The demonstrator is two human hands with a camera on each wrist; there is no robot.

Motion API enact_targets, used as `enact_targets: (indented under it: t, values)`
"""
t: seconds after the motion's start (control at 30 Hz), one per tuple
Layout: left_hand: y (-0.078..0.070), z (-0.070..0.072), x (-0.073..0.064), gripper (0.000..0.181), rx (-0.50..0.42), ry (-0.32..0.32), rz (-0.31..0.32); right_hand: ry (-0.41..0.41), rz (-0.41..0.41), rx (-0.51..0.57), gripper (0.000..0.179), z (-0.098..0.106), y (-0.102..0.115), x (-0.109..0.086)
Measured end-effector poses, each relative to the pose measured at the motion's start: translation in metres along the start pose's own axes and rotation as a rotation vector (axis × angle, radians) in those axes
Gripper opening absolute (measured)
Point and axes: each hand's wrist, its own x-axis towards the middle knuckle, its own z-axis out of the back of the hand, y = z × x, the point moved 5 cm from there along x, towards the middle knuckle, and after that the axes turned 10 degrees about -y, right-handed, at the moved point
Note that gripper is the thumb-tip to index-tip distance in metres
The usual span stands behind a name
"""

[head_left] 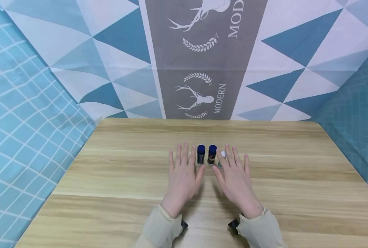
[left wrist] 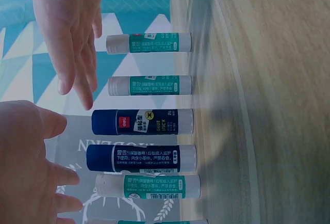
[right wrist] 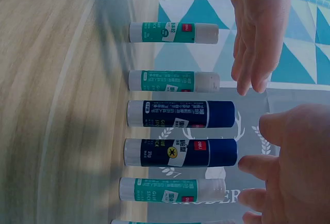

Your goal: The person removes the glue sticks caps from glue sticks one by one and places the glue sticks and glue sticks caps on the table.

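Observation:
Two navy glue sticks with blue caps, one (head_left: 201, 155) on the left and one (head_left: 212, 155) on the right, stand upright side by side on the wooden table. Several green glue sticks with white caps flank them, such as the green glue stick (left wrist: 154, 187) in the left wrist view; from the head view my hands mostly cover these. My left hand (head_left: 183, 179) is held flat with straight fingers over the left part of the row. Over the right part hovers my right hand (head_left: 236, 181), fingers spread. Both wrist views show the hands above the caps, holding nothing.
The wooden table (head_left: 115, 172) carries the row near its middle. Behind it hangs a patterned cloth (head_left: 119, 51) with a grey deer panel. Blue cloths border the left and right sides. A small black device (head_left: 233, 226) shows beneath the right cuff.

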Motion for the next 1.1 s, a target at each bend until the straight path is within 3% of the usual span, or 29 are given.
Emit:
enact_targets:
  t: [0.3,0.43,0.6,0.73,0.93,1.1]
  values:
    - [0.002,0.003,-0.002,0.065,0.004,0.001,0.007,-0.025,-0.012,0.036,0.053,0.006,0.000,0.000]
    - [-0.001,0.009,-0.001,0.064,-0.038,-0.062,-0.016,-0.112,-0.028,0.101,0.052,0.015,-0.003,0.003]
    - [-0.010,0.022,0.000,0.053,-0.132,-0.241,-0.120,-0.207,-0.074,0.201,0.050,0.025,-0.012,0.004]
    - [-0.017,0.027,-0.001,0.038,-0.162,-0.326,-0.200,-0.216,-0.115,0.210,0.043,0.027,-0.018,0.005]
    - [-0.026,0.025,-0.003,0.027,-0.151,-0.369,-0.302,-0.200,-0.138,0.197,0.035,0.026,-0.024,0.006]
    - [-0.034,0.016,-0.005,0.026,-0.129,-0.330,-0.358,-0.186,-0.142,0.177,0.028,0.023,-0.028,0.004]
